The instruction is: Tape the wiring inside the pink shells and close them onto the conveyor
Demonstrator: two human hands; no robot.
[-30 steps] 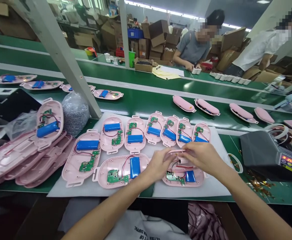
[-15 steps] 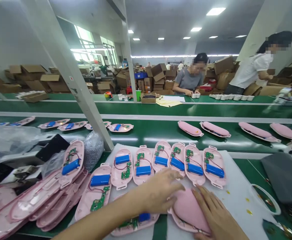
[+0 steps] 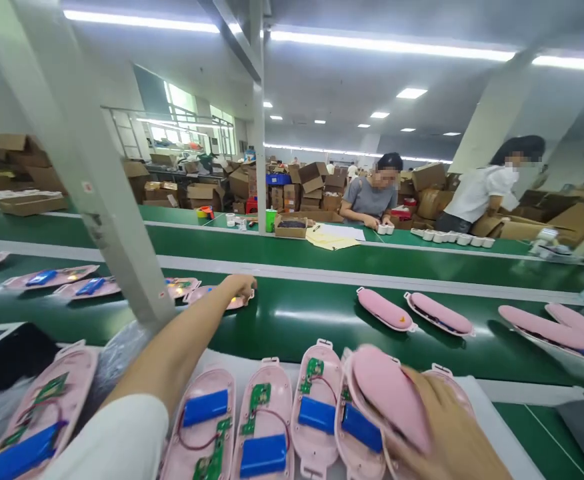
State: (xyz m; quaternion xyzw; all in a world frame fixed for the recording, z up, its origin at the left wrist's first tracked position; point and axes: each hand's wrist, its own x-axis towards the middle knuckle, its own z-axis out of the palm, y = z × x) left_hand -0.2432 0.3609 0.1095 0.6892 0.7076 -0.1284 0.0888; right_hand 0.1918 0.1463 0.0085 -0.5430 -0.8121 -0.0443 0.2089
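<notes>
My right hand (image 3: 445,417) grips a pink padded oval casing (image 3: 389,393) by its right side, tilted above the row of open shells. My left arm reaches across to the green conveyor, where my left hand (image 3: 243,285) curls over the right end of an open pink shell (image 3: 209,293); its fingertips are partly hidden. Below, open pink shells hold blue battery packs (image 3: 263,455), green circuit boards (image 3: 259,398) and thin wires. The held casing and my right hand cover part of the shells at the right of the row.
More open shells (image 3: 47,277) lie on the conveyor (image 3: 292,313) at left. Closed pink casings (image 3: 385,309) lie on it at right. A slanted metal post (image 3: 107,220) stands left of my arm. Across the line, a person (image 3: 372,197) handles small white parts; another person (image 3: 482,187) leans at right.
My left hand has gone from beside the padded casing to the shell on the conveyor. My right hand has lifted the casing off the worktable. The view has tilted up.
</notes>
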